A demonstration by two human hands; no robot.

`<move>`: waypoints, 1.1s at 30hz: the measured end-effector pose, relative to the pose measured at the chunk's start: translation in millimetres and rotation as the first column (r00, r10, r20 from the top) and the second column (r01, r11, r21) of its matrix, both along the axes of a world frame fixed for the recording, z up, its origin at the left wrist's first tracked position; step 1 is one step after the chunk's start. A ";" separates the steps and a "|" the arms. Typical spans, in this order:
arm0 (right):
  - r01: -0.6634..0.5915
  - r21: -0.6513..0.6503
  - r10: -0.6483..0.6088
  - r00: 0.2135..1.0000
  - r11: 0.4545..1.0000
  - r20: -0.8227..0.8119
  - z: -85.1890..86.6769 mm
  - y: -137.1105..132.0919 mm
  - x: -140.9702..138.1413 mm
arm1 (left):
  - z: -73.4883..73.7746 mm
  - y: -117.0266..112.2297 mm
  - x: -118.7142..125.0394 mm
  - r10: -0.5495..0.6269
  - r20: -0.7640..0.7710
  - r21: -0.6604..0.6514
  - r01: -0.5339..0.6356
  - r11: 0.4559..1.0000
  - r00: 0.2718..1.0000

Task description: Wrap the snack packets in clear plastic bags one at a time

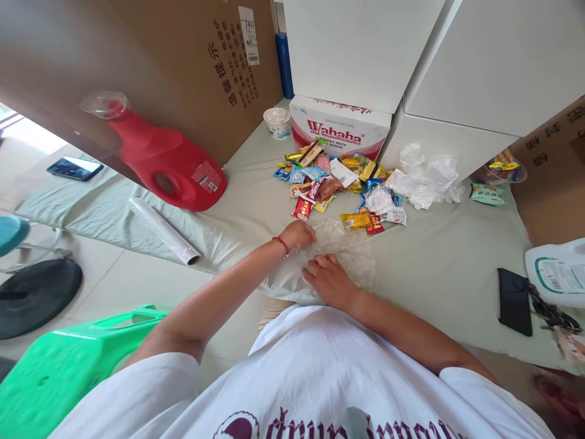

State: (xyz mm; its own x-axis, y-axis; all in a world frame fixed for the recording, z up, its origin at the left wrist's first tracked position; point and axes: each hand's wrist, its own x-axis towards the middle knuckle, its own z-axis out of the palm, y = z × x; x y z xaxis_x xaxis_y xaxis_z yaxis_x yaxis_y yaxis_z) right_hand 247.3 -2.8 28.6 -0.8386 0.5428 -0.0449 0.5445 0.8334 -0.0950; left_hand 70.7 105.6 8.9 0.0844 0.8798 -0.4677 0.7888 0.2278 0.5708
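A thin clear plastic bag (354, 256) lies crinkled near the front edge of the cloth-covered surface. My left hand (297, 235), with a red string on its wrist, has its fingers closed on the bag's left part. Closer to my body, my right hand (329, 279) rests on the same plastic with curled fingers that pinch it. Just beyond the hands is a loose pile of wrapped snacks (322, 183). A yellow packet (355, 221) lies at the pile's near side. Crumpled clear plastic (427, 177) is heaped to its right.
A white and red carton (340, 127) and a paper cup (278, 123) stand behind the pile. On the left are a red jug (171, 161), a plastic roll (164, 231) and a green stool (82, 353). A black phone (514, 302) and a white bottle (560, 272) lie right.
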 end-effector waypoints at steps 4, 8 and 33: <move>-0.003 -0.039 0.001 0.999 0.999 -0.054 -14.3 -12.0 -7.1 | 2.3 -21.3 14.6 -0.073 -0.051 0.094 0.078 0.992 0.996; -0.039 -0.117 0.018 0.984 0.992 -0.178 -23.8 -22.0 -14.7 | -7.9 -54.7 30.6 -0.063 -0.133 0.205 0.090 0.975 0.989; 0.478 -0.011 -0.461 0.840 0.878 -0.285 -4.4 117.3 105.0 | -33.8 -67.9 1.8 0.038 -0.404 0.480 0.177 0.859 0.914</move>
